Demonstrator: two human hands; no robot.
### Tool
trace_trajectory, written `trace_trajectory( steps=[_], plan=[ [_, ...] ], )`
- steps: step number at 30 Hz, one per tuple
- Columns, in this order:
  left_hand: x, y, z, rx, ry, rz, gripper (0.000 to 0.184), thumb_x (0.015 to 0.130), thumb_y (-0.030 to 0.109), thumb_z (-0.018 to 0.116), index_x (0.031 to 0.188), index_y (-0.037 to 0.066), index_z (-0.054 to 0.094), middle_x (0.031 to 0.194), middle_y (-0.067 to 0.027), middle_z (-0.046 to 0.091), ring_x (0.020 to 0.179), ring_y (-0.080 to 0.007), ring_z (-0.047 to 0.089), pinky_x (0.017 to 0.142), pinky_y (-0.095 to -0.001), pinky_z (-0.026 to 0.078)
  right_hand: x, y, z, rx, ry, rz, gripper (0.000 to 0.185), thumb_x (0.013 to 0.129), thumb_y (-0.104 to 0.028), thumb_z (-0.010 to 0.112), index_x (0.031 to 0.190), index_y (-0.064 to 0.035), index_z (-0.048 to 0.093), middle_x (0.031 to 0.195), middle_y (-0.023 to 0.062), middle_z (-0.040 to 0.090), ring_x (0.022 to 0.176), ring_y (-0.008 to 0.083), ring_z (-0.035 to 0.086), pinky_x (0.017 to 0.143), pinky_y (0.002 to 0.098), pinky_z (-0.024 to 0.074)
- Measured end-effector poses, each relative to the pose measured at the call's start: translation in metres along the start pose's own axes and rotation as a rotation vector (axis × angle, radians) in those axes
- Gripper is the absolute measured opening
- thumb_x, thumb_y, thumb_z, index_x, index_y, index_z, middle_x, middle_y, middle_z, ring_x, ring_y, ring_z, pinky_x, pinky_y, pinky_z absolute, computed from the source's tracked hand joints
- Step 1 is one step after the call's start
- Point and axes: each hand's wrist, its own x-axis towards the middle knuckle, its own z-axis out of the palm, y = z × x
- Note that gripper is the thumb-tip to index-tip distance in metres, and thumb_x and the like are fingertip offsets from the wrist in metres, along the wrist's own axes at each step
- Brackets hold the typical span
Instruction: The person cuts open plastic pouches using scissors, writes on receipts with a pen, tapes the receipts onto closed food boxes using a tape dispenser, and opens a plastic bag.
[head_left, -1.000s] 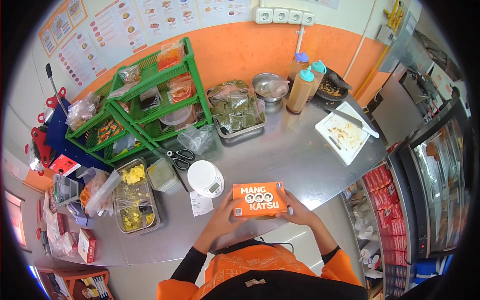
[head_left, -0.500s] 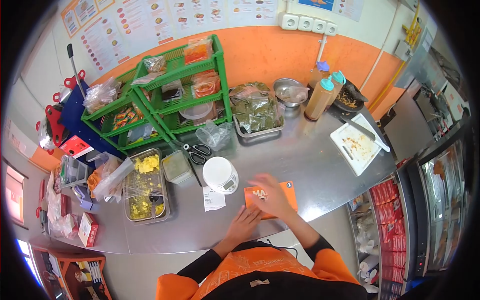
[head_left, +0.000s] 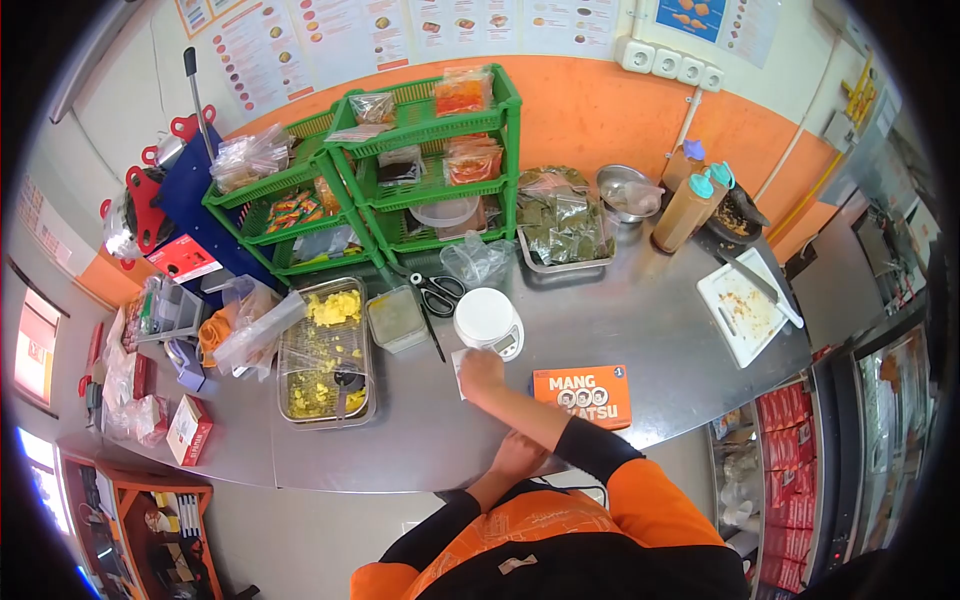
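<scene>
– Orange wall point(head_left: 570, 110) behind, steel counter point(head_left: 420, 450) in front. What about the far left?

– Small red-and-white box point(head_left: 188, 432) near the front edge, then a wide stretch of steel up to the metal tray point(head_left: 320, 424) of yellow food.

– And behind that?

– Green rack point(head_left: 511, 150), close to the wall. Right of the yellow food, a plastic tub point(head_left: 397, 320), with scissors point(head_left: 438, 297) just beside it.

– Next?

– White scale point(head_left: 486, 318), then a paper slip point(head_left: 459, 372) just in front, mostly under the right hand point(head_left: 482, 378). Fingers mostly out of sight; can't tell whether pinched on the paper.

– And the left hand point(head_left: 520, 455)?

– Near the front edge, close by the right forearm, fingers partly hidden. Can't tell whether closed on anything. Apart from the right hand.

– Farther right?

– Orange box point(head_left: 583, 396) on the counter, just beyond the right forearm, near the front edge. Steel showing from there back to the tray of green packs point(head_left: 568, 266).

– Beyond that?

– Metal bowl point(head_left: 612, 188), then sauce bottles point(head_left: 682, 213), back by the wall. Farthest right, white cutting board point(head_left: 722, 300) near the counter's right edge, with a knife point(head_left: 765, 282) on it. Broad run of steel between board and orange box.
</scene>
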Motion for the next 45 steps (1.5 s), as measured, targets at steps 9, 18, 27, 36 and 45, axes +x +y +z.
trace_trajectory(
  steps=[9, 18, 27, 36, 45],
  plan=[
    [0.005, 0.0, -0.007, 0.093, -0.108, 0.118, 0.058, 0.085, 0.033, 0.055, 0.138, 0.012, 0.043, 0.146, -0.0022, 0.039, 0.138, -0.024, 0.03, 0.112, -0.047, 0.024, -0.009, 0.022, 0.042, 0.469, 0.238, 0.346, 0.047, 0.08, -0.036, 0.068, 0.103, 0.0028, 0.055, 0.103, 0.0215, 0.063, 0.093, 0.0343, 0.064, 0.078, 0.0397, 0.0521],
    [0.03, 0.029, -0.016, 0.337, -0.064, 0.118, 0.049, 0.077, 0.03, 0.065, 0.116, 0.003, 0.054, 0.114, -0.0112, 0.054, 0.115, -0.0281, 0.048, 0.109, -0.0426, 0.028, -0.101, 0.112, -0.026, 1.091, 0.544, 0.036, 0.024, 0.081, -0.016, 0.065, 0.097, 0.002, 0.064, 0.084, 0.0151, 0.068, 0.074, 0.0235, 0.067, 0.067, 0.0359, 0.0511],
    [0.05, 0.02, -0.018, -0.072, 0.162, -0.235, 0.086, 0.058, 0.037, 0.085, 0.127, 0.008, 0.041, 0.134, -0.0221, 0.032, 0.13, -0.0425, 0.03, 0.111, -0.0531, 0.019, -0.172, 0.206, 0.038, 0.664, 0.782, 0.452, 0.055, 0.072, -0.037, 0.078, 0.104, 0.0045, 0.061, 0.109, 0.024, 0.056, 0.096, 0.0266, 0.059, 0.078, 0.0357, 0.0481],
    [0.044, 0.003, -0.023, -0.341, -0.086, -0.349, 0.123, 0.056, 0.032, 0.086, 0.15, 0.01, 0.011, 0.149, -0.031, 0.008, 0.139, -0.0472, 0.014, 0.11, -0.0477, 0.026, -0.182, 0.202, 0.06, 0.898, 0.468, 0.367, 0.042, 0.09, -0.036, 0.061, 0.109, 0.0021, 0.063, 0.104, 0.0163, 0.067, 0.096, 0.0233, 0.063, 0.084, 0.0331, 0.0477],
    [0.02, 0.005, -0.066, -0.518, -0.098, -0.4, 0.121, 0.06, 0.029, 0.087, 0.15, 0.008, 0.009, 0.148, -0.0312, 0.008, 0.138, -0.0461, 0.018, 0.111, -0.044, 0.028, -0.2, 0.142, 0.026, 1.316, 0.561, 0.244, 0.048, 0.092, -0.029, 0.06, 0.126, 0.0034, 0.051, 0.111, 0.0152, 0.063, 0.104, 0.0192, 0.059, 0.089, 0.0309, 0.045]
  ],
)
